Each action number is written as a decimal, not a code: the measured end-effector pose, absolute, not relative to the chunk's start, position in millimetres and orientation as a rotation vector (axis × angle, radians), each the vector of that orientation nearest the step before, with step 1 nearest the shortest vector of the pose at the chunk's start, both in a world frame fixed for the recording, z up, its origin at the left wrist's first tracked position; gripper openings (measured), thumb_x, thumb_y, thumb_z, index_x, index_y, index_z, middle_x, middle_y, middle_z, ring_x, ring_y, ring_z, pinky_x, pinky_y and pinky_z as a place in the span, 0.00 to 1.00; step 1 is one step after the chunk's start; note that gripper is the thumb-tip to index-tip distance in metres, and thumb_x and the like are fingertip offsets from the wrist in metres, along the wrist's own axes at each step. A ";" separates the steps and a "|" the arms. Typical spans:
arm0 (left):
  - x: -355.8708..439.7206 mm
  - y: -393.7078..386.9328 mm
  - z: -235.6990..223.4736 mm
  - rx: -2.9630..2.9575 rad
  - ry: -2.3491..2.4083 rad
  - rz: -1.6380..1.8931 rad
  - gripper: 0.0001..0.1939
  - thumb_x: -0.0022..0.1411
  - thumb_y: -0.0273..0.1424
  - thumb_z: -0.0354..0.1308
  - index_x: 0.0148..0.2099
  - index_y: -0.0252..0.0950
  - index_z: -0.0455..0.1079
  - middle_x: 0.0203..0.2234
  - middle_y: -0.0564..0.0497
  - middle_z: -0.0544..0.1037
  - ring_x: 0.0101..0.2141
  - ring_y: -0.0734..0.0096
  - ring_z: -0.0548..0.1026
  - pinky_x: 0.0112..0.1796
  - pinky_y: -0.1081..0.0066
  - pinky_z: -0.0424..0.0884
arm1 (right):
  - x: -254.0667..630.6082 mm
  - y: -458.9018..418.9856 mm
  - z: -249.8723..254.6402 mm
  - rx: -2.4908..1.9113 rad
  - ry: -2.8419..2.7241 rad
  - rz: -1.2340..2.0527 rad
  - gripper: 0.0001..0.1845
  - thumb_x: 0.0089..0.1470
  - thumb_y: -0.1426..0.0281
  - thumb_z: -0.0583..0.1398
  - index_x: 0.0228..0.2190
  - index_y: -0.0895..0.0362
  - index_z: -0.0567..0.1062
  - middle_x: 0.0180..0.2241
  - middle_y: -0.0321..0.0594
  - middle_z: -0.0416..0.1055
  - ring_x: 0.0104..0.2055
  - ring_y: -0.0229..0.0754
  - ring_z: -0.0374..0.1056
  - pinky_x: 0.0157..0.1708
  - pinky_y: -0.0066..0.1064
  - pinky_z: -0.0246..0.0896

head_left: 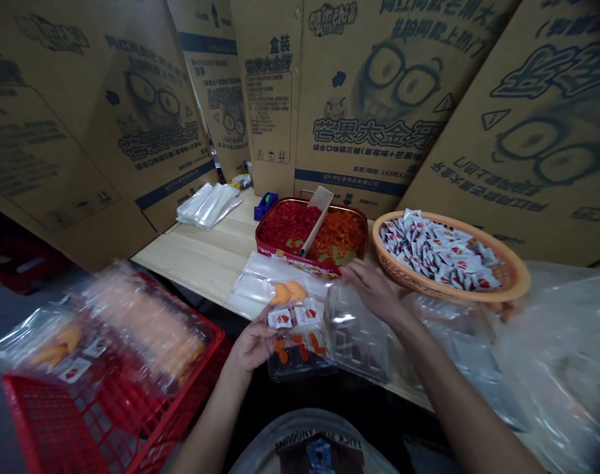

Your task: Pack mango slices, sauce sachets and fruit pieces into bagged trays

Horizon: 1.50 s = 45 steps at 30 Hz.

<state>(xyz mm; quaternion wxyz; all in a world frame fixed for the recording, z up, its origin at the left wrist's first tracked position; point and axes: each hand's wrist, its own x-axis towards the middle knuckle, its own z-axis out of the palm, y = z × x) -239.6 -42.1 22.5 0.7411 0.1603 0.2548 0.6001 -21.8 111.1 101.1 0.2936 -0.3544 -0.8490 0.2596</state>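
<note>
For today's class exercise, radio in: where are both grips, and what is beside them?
Left grip at two white sachets, above a black tray of orange and red pieces. Right grip open on a clear plastic tray. Red tin just beyond.

Two white sachets (pixel 280 319), two orange pieces (pixel 288 293), one woven basket (pixel 519 280), one red crate (pixel 47 421), one red tray (pixel 274 249)

“芒果大金牙” on cardboard cartons (pixel 359 99)
</note>
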 end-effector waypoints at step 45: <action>-253.7 67.3 6.5 1.994 1.725 1.009 0.06 0.53 0.26 0.58 0.34 0.40 0.74 0.45 0.46 0.74 0.55 0.58 0.60 0.56 0.53 0.45 | 60.4 51.0 66.8 -1.132 -0.311 1.811 0.18 0.26 0.76 0.69 0.27 0.55 0.77 0.33 0.37 0.76 0.31 0.45 0.72 0.23 0.29 0.71</action>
